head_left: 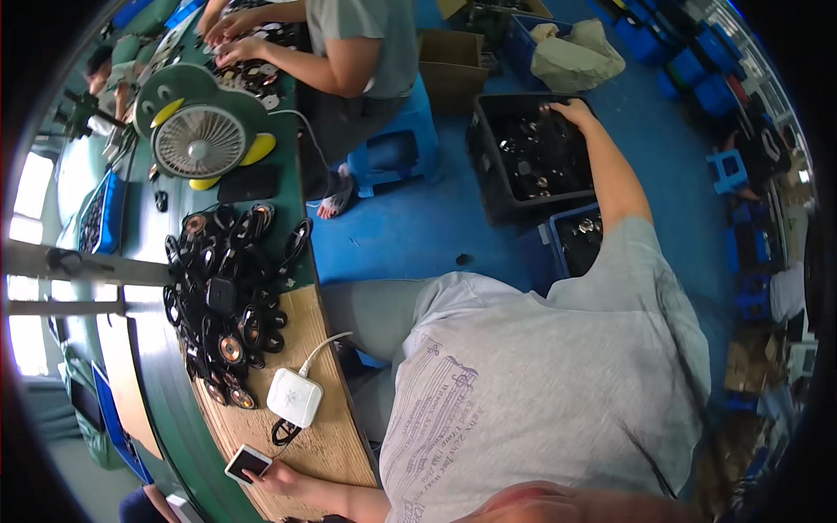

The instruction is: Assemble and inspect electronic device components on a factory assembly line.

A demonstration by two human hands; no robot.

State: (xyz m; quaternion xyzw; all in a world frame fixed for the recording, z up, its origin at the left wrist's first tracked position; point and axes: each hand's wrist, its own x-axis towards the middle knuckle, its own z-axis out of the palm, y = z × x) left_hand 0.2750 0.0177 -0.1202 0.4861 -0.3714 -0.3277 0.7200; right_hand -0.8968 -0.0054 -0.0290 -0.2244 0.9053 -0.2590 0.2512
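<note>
A seated person in a grey T-shirt reaches back into a black crate with the right hand while the left hand holds a phone on the tabletop.

The right hand (571,112) rests its grip on the far rim of the black crate (488,187), which sits on the blue floor (410,235) and is full of dark round parts; whether the fingers close on anything cannot be told. The left hand (277,478) has its grip closed around a small phone (248,462) at the wooden tabletop (336,449) edge. Just beyond it lies a white charger box (295,397) with a white cable, then a heap of black coiled cables (228,301), then a penguin-shaped desk fan (205,131). Farther along, another person on a blue stool (405,131) handles similar parts.
</note>
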